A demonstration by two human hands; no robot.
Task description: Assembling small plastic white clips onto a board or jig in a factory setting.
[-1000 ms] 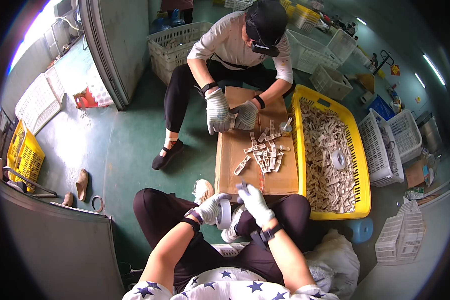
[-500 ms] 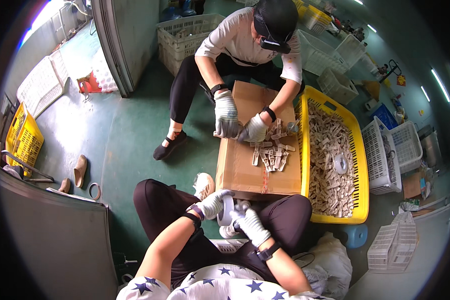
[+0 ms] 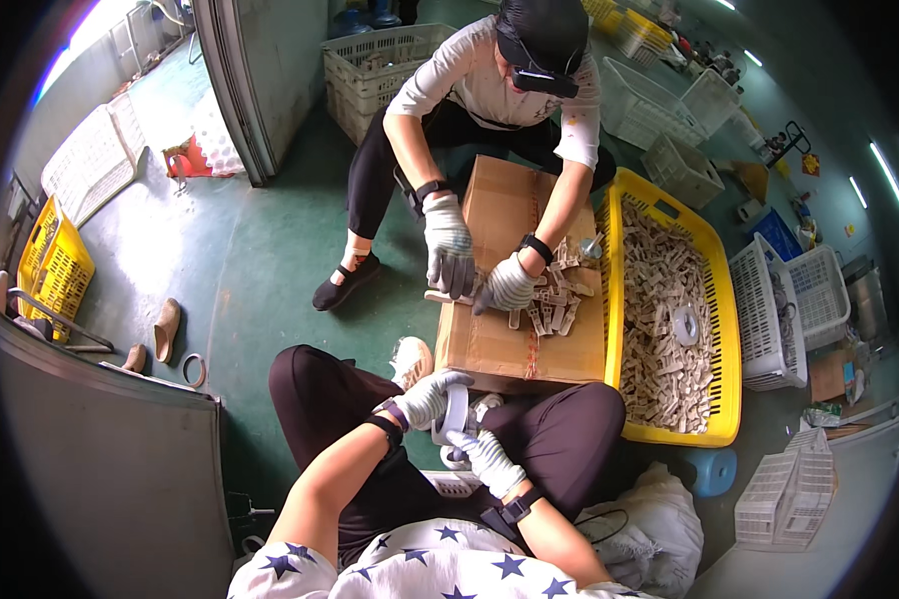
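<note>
My gloved left hand (image 3: 430, 399) is closed around the upper left side of a white ring (image 3: 457, 407), held upright between my knees. My gloved right hand (image 3: 489, 459) pinches at the lower edge of that ring; any small piece in its fingertips is too small to make out. Beyond my knees stands a cardboard box (image 3: 509, 344), with a heap of small pale clip-like pieces (image 3: 554, 304) on its top. Across it, a co-worker's gloved hands (image 3: 451, 250) handle a pale piece at the box's left edge.
At right of the box stands a yellow basket (image 3: 731, 349) full of similar pieces, with another white ring (image 3: 685, 325) on them. White crates (image 3: 769, 329) lie farther right. A white sack (image 3: 654, 539) rests by my right side, near a blue stool (image 3: 714, 471). Brown shoes (image 3: 167, 329) are on the floor at left.
My right hand has moved down and slightly left along the ring, to its lower edge. The co-worker's hands have shifted a little nearer. The whole view has shifted slightly.
</note>
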